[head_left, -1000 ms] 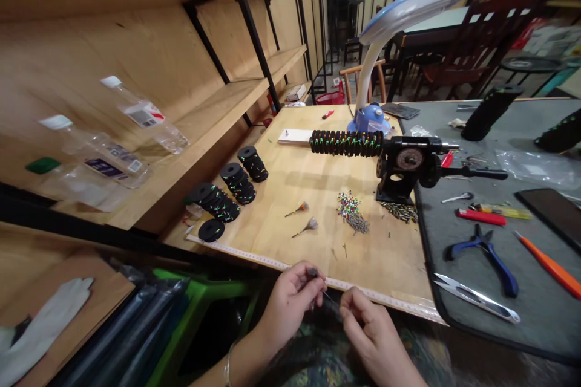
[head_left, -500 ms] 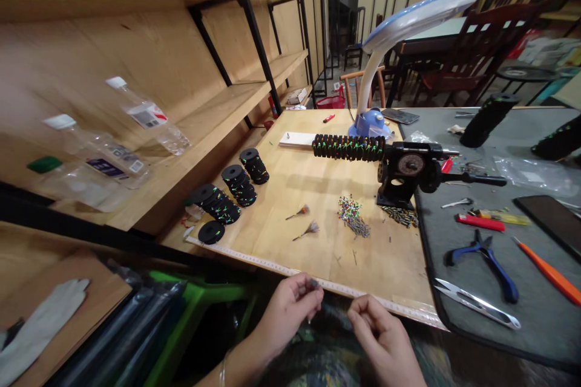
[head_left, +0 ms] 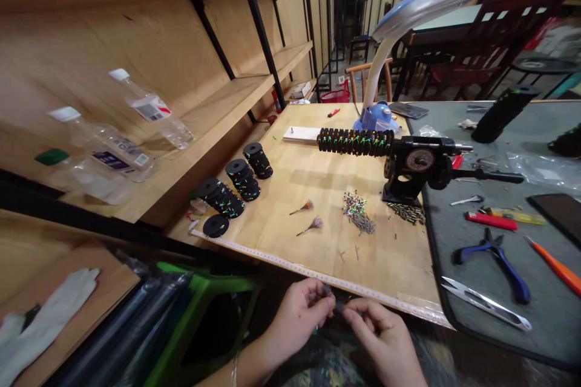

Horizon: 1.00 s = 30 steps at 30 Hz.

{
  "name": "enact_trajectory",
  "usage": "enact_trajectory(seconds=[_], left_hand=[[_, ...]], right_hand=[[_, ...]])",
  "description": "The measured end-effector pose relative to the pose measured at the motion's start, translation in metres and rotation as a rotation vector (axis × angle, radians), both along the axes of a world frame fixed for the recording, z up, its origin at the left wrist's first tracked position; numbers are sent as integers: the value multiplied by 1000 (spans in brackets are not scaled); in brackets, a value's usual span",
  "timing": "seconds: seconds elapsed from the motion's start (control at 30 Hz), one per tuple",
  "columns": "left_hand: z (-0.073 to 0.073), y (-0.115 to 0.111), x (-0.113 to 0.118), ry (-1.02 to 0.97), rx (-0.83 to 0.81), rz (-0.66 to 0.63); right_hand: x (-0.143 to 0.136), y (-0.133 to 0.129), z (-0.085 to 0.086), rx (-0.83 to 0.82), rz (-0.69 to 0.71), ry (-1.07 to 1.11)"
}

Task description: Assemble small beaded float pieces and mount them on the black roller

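Left fingers [head_left: 325, 305] pinch small dark piece [head_left: 327, 290]; right fingers [head_left: 353, 316], pressed together, near it

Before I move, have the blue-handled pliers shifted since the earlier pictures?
No: the blue-handled pliers lie in the same place on the grey mat, just beyond the silver snips.

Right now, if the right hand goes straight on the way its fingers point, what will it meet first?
Most likely the fingertips of the left hand, just across a narrow gap from the right hand. Depth is hard to judge here, so it might pass slightly over or under.
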State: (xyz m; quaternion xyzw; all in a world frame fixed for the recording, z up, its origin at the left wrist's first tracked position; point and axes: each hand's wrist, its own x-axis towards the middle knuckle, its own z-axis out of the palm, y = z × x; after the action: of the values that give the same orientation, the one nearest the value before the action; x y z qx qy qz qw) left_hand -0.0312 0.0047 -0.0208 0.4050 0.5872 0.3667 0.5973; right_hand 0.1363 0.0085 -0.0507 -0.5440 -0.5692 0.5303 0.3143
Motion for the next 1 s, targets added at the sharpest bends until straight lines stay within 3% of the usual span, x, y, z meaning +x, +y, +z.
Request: enact_trajectory(seconds=[0.33, 1.0], left_hand=[[-5, -2, 6, 60, 66, -2], [-1, -4, 7, 33, 72, 2]], right_hand=[[-5, 3, 9, -84, 80, 135], [-6, 3, 5, -68, 88, 174]])
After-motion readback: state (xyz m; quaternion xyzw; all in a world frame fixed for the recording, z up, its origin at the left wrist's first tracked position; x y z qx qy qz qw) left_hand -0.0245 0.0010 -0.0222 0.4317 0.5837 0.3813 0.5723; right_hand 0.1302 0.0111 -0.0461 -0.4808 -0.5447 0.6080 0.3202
